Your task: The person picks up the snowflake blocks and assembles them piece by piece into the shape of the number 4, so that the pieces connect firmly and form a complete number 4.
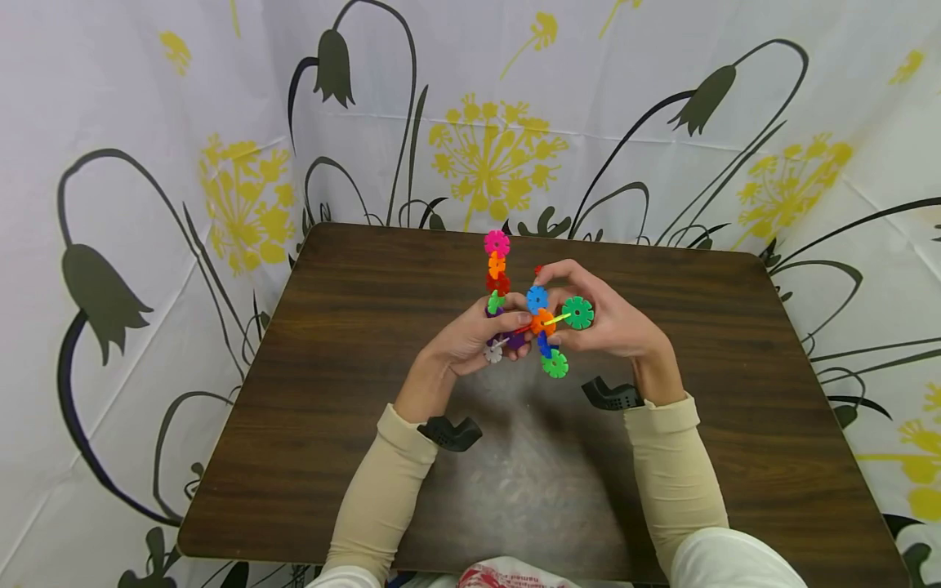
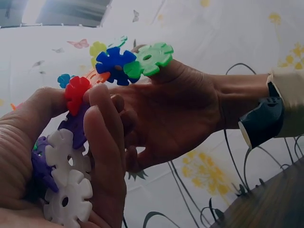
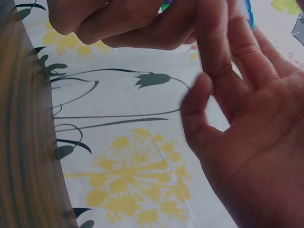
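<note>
Both hands are raised over the table around one construction of notched, flower-shaped plastic interlocking discs. My left hand (image 1: 474,335) grips its purple and white part; a purple disc (image 2: 73,126) and white discs (image 2: 69,197) show within that hand in the left wrist view. From there a chain rises to a pink disc (image 1: 497,243) at its top. My right hand (image 1: 613,318) has curled fingers and thumb about the other end, by a light blue disc (image 1: 537,298) and an orange disc (image 1: 542,322). Green discs (image 1: 577,313) stick out there. In the right wrist view, hands hide most discs.
The brown wood-grain table (image 1: 331,490) stretches beneath both arms. A white curtain (image 1: 515,49) printed with yellow and grey flowers hangs behind and beside it. Dark camera mounts (image 1: 450,434) sit at both wrists.
</note>
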A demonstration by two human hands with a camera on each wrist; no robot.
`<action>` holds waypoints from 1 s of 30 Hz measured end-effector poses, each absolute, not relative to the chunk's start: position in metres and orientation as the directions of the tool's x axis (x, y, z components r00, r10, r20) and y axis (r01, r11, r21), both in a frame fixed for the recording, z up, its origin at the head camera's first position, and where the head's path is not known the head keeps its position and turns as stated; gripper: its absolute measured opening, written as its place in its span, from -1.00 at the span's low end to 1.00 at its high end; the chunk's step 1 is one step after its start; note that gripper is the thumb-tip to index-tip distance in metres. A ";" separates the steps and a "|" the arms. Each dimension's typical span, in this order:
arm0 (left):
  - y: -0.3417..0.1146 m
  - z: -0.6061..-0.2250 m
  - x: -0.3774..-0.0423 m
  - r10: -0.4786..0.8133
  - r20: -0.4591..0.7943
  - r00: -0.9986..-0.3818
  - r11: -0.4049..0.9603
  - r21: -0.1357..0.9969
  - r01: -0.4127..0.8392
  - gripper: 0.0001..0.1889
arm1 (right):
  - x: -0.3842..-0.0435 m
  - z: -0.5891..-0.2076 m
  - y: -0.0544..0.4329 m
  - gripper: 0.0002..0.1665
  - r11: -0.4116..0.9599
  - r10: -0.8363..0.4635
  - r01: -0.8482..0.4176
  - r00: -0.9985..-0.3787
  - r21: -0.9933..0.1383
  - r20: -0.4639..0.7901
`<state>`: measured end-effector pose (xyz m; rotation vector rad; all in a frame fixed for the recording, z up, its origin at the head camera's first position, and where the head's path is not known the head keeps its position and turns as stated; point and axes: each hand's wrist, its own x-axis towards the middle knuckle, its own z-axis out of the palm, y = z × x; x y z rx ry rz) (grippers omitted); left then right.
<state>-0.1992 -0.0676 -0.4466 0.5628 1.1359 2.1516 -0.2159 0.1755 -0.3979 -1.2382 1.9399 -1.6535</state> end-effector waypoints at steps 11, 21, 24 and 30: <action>-0.069 -0.446 -0.200 0.709 0.096 -0.699 -0.443 0.832 -0.334 -0.64 | -0.209 -0.387 0.177 -0.24 0.078 -0.748 -0.413 -0.626 -0.907 0.220; -0.069 -0.446 -0.200 0.720 0.097 -0.687 -0.426 0.843 -0.328 -0.61 | -0.206 -0.382 0.174 -0.24 0.089 -0.766 -0.405 -0.612 -0.910 0.198; -0.069 -0.447 -0.199 0.722 0.097 -0.685 -0.422 0.846 -0.326 -0.60 | -0.205 -0.383 0.172 -0.26 0.077 -0.768 -0.406 -0.606 -0.911 0.205; -0.069 -0.448 -0.198 0.714 0.086 -0.695 -0.429 0.839 -0.336 -0.59 | -0.205 -0.385 0.171 -0.26 0.078 -0.762 -0.414 -0.611 -0.907 0.214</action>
